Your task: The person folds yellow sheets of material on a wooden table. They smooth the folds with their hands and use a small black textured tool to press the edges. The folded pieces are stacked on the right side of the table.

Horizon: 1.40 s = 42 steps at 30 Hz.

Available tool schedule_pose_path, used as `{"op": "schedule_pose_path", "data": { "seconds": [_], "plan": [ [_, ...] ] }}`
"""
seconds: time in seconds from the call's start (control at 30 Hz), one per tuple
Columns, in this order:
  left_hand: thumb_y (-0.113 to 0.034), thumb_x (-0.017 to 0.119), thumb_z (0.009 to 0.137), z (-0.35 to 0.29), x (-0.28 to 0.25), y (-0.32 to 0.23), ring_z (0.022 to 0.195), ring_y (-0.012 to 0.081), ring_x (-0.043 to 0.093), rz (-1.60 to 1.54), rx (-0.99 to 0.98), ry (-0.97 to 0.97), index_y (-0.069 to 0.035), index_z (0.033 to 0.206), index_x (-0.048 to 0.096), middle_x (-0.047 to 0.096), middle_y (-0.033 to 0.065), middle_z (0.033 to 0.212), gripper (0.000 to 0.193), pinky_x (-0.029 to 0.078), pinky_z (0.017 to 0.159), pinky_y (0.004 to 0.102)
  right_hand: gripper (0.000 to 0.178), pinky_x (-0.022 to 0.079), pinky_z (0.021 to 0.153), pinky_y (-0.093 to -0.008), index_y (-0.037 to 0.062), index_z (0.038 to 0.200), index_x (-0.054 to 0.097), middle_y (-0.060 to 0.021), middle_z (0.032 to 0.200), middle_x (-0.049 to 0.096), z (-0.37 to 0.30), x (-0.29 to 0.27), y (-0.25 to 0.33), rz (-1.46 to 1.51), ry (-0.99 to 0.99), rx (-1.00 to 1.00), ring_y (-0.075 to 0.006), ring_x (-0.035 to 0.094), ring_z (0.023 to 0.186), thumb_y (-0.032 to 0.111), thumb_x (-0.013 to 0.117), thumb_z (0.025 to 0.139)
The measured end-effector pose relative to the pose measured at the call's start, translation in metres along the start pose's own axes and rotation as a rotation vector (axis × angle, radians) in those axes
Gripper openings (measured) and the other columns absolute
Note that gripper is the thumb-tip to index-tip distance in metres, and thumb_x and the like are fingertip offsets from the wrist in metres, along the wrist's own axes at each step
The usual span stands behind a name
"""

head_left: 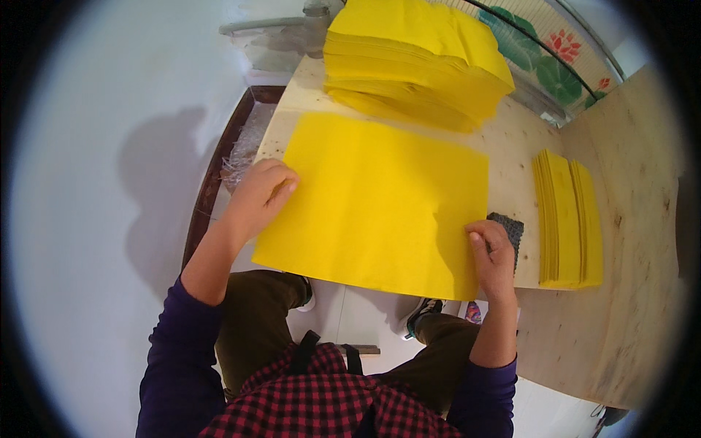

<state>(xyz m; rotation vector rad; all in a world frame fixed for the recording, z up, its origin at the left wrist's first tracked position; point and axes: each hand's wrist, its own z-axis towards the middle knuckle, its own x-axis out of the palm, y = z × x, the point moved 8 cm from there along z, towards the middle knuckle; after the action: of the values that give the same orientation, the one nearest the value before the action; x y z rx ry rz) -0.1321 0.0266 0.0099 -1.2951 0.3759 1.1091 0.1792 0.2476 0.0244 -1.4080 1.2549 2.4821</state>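
On pale plywood bench (642,219), near front edge: yellow sheet (380,197) lying flat, long axis left-right, left hand (259,193) curled on its left edge, right hand (493,255) pinching its right edge.

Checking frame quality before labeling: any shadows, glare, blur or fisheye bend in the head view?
Head view: hard light casts a sharp shadow of the person on the pale floor at left; strong fisheye bend curves the table edges, with a dark vignette at the rim; no glare on the yellow sheet; left hand, right hand and the yellow stack look sharp.
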Motion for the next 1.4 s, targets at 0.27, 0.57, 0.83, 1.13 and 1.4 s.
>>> {"op": "schedule_pose_path", "data": {
  "seconds": [0.27, 0.57, 0.83, 1.13, 1.4],
  "plan": [
    [-0.006, 0.058, 0.087, 0.044, 0.001, -0.001, 0.100, 0.0358, 0.055, 0.104, 0.156, -0.092, -0.001, 0.102, 0.060, 0.061, 0.0156, 0.103, 0.015, 0.045, 0.089, 0.0413, 0.017, 0.044, 0.093, -0.0378, 0.0005, 0.105, 0.062, -0.0163, 0.108, 0.061, 0.025, 0.006, -0.004, -0.084, -0.044, 0.019, -0.0338, 0.056, 0.104, 0.007, 0.058, 0.091],
    [-0.006, 0.057, 0.088, 0.032, 0.011, 0.008, 0.108, 0.0345, 0.053, 0.082, 0.052, 0.031, -0.001, 0.107, 0.059, 0.059, 0.0153, 0.110, 0.020, 0.043, 0.094, 0.0399, 0.019, 0.044, 0.095, -0.0366, 0.0005, 0.109, 0.061, -0.0155, 0.112, 0.060, 0.026, 0.017, 0.005, -0.107, 0.059, -0.079, -0.0315, 0.055, 0.108, 0.007, 0.055, 0.092],
    [-0.006, 0.057, 0.088, 0.053, 0.005, 0.005, 0.110, 0.0346, 0.052, 0.189, 0.155, -0.019, -0.002, 0.109, 0.059, 0.058, 0.0147, 0.115, 0.022, 0.041, 0.097, 0.0415, 0.018, 0.044, 0.093, -0.0320, -0.0003, 0.108, 0.060, -0.0133, 0.111, 0.059, 0.038, 0.005, -0.003, -0.070, -0.003, 0.071, -0.0267, 0.056, 0.105, 0.008, 0.053, 0.094],
    [-0.004, 0.055, 0.089, 0.034, 0.009, 0.001, 0.112, 0.0347, 0.050, 0.111, 0.089, 0.035, -0.004, 0.112, 0.058, 0.055, 0.0164, 0.116, 0.023, 0.039, 0.100, 0.0397, 0.019, 0.044, 0.094, -0.0363, -0.0012, 0.108, 0.060, -0.0167, 0.113, 0.060, 0.051, 0.016, -0.015, -0.051, -0.018, 0.100, -0.0327, 0.056, 0.107, 0.009, 0.055, 0.092],
    [-0.005, 0.057, 0.087, 0.013, 0.008, -0.008, 0.104, 0.0363, 0.053, 0.097, 0.151, 0.072, -0.003, 0.107, 0.059, 0.058, 0.0153, 0.108, 0.020, 0.043, 0.092, 0.0421, 0.023, 0.043, 0.095, -0.0375, -0.0015, 0.111, 0.059, -0.0175, 0.115, 0.058, 0.025, 0.010, -0.006, -0.127, 0.037, -0.005, -0.0333, 0.054, 0.109, 0.011, 0.056, 0.093]
  ]
}}
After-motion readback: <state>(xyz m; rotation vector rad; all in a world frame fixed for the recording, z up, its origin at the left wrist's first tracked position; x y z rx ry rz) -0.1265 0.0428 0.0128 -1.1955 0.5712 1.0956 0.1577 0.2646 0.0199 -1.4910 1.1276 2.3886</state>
